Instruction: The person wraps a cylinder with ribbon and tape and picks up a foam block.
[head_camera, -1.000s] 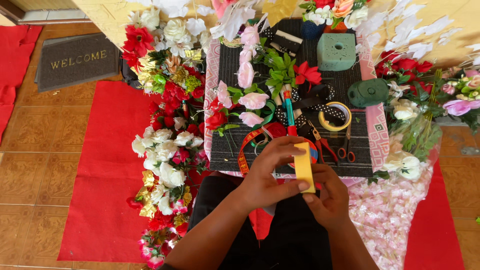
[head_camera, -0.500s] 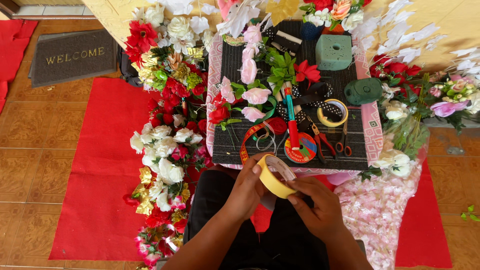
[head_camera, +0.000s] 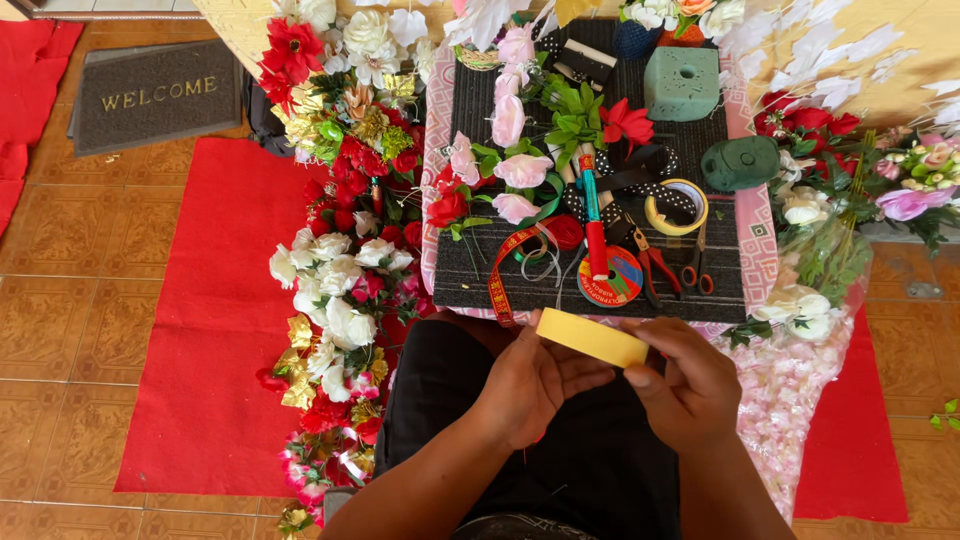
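Over the lap, just below the dark work mat (head_camera: 470, 285), both hands grip one roll of yellow tape (head_camera: 592, 337).

From the head view: the left hand (head_camera: 530, 385) cradles the roll's near end with the thumb laid along its edge, while the right hand (head_camera: 690, 385) pinches the far end, fingers curled over the rim. The roll sits tilted, edge-on, between them. It looks like the stage of hunting for the tape's loose end; that calls for a fingernail run along the rim. Scissors (head_camera: 692, 268), red pliers (head_camera: 655, 265) and a second tape roll (head_camera: 676, 207) lie on the mat, well apart.
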